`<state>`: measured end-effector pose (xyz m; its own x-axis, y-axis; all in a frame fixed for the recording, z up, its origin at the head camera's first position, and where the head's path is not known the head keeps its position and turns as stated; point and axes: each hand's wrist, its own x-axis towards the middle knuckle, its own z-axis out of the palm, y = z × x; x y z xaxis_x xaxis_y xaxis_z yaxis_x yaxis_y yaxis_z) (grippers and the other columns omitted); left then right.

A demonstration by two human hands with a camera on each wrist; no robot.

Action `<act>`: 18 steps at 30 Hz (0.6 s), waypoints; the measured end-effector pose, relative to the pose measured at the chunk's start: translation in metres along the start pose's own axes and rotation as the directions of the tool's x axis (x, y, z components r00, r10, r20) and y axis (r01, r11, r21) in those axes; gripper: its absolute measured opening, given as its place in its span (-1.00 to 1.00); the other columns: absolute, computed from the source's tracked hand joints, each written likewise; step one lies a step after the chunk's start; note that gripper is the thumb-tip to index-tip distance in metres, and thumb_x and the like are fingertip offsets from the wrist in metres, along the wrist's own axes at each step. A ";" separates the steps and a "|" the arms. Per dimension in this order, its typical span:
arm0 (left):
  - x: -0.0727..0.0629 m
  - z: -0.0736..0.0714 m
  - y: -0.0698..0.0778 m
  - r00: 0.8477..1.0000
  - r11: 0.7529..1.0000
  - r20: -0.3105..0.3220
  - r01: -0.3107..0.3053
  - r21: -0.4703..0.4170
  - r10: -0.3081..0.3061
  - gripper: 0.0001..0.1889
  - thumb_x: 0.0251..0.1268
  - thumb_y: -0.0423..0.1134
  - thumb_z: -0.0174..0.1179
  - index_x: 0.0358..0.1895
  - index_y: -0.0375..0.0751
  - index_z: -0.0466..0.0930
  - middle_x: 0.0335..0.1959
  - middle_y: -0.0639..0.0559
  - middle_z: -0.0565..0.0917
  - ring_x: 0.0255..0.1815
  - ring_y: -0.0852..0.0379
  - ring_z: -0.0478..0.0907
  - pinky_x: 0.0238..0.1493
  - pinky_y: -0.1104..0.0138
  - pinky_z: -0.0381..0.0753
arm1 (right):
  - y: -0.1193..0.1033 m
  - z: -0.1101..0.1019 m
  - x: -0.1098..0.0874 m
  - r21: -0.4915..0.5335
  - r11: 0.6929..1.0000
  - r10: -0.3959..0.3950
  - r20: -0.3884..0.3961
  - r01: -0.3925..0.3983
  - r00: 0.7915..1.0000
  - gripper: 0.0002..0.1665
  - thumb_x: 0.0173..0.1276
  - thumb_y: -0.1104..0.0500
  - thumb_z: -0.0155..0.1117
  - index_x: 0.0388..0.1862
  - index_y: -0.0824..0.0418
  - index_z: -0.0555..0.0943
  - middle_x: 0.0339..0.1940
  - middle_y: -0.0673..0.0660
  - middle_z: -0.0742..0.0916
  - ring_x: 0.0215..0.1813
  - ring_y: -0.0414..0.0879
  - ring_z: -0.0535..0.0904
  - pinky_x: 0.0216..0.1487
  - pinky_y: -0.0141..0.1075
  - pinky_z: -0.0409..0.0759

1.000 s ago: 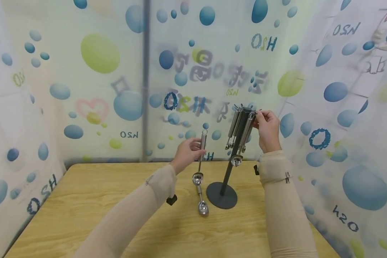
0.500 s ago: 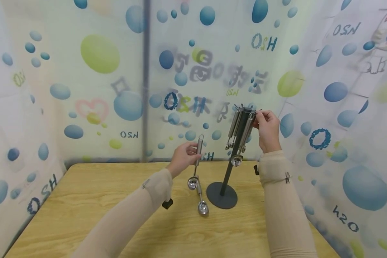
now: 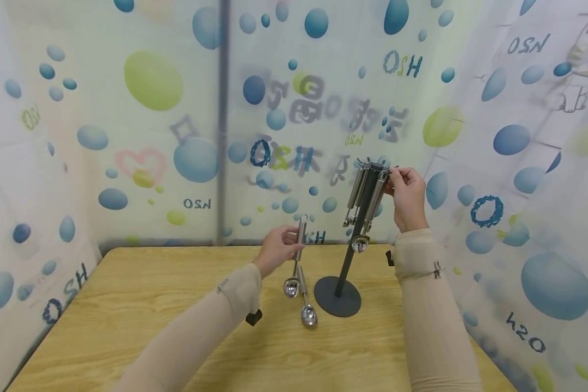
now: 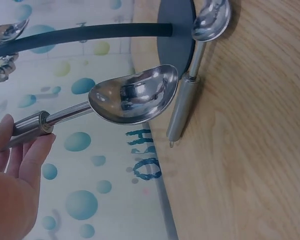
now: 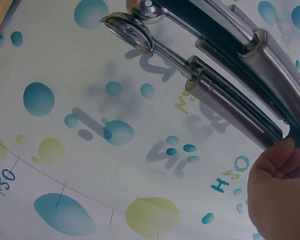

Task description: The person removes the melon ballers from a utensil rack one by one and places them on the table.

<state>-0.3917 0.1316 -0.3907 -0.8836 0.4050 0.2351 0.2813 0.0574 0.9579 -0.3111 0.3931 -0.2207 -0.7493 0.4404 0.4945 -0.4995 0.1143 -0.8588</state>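
My left hand [image 3: 276,247] holds a shiny metal ice cream scoop [image 4: 132,97] by its handle, bowl end downward. Thumb and fingers lie on opposite sides of that handle in the left wrist view. Beside the held bowl, a second metal scoop [image 3: 309,316] lies on the table left of a dark utensil stand [image 3: 345,261]. Up at the stand's top, my right hand [image 3: 408,198] pinches near a hook, at the upper end of a hanging utensil handle [image 5: 235,107]. The fingertips partly hide what exactly is gripped there.
Several metal utensils hang on the stand, a round bowl [image 3: 360,244] lowest among them. The stand's flat round base [image 3: 337,296] sits on the wooden table [image 3: 176,337]. Patterned curtains [image 3: 152,130] surround the table's back and sides.
My left hand has lowered the scoop and shifted it slightly left, bringing its bowl beside the lying scoop's handle. My right hand stays at the top of the stand.
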 end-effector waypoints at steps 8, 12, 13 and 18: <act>-0.005 0.002 -0.014 1.000 1.000 -0.008 0.018 -0.010 -0.018 -0.55 0.29 -0.42 0.38 0.24 -0.23 0.56 -0.05 -0.11 0.70 -0.08 0.00 0.69 -0.20 0.21 0.77 | 0.000 0.001 0.001 -0.008 1.000 0.013 -0.012 -0.013 1.000 -0.88 0.58 0.18 0.15 -0.21 0.17 0.55 -0.38 0.05 0.50 -0.30 -0.13 0.46 -0.23 -0.42 0.60; -0.008 0.002 -0.019 1.000 1.000 -0.008 0.030 -0.006 -0.030 -0.56 0.28 -0.41 0.38 0.22 -0.23 0.56 -0.05 -0.12 0.69 -0.08 -0.01 0.68 -0.20 0.22 0.77 | 0.000 0.002 0.001 -0.010 1.000 0.013 -0.015 -0.013 1.000 -0.88 0.58 0.16 0.16 -0.19 0.18 0.55 -0.38 0.05 0.50 -0.30 -0.13 0.47 -0.21 -0.42 0.60; -0.008 0.003 -0.020 0.999 0.999 -0.008 0.033 -0.005 -0.034 -0.56 0.28 -0.42 0.38 0.22 -0.24 0.55 -0.05 -0.13 0.69 -0.08 -0.02 0.68 -0.20 0.22 0.77 | 0.000 0.002 0.001 -0.004 1.000 0.014 -0.014 -0.014 1.000 -0.88 0.57 0.16 0.17 -0.19 0.19 0.55 -0.38 0.05 0.50 -0.30 -0.13 0.47 -0.21 -0.41 0.60; -0.012 0.003 -0.026 0.997 0.998 -0.017 0.070 -0.008 -0.070 -0.51 0.29 -0.41 0.38 0.28 -0.26 0.52 -0.03 -0.15 0.67 -0.08 -0.02 0.68 -0.20 0.22 0.77 | 0.000 0.001 0.001 0.003 1.000 0.025 -0.007 -0.025 1.000 -0.87 0.57 0.13 0.18 -0.17 0.18 0.55 -0.36 0.06 0.50 -0.29 -0.13 0.47 -0.20 -0.41 0.59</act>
<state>-0.3868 0.1282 -0.4190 -0.9073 0.3844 0.1704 0.2160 0.0785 0.9732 -0.3123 0.3930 -0.2201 -0.7586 0.4496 0.4716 -0.4815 0.1008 -0.8706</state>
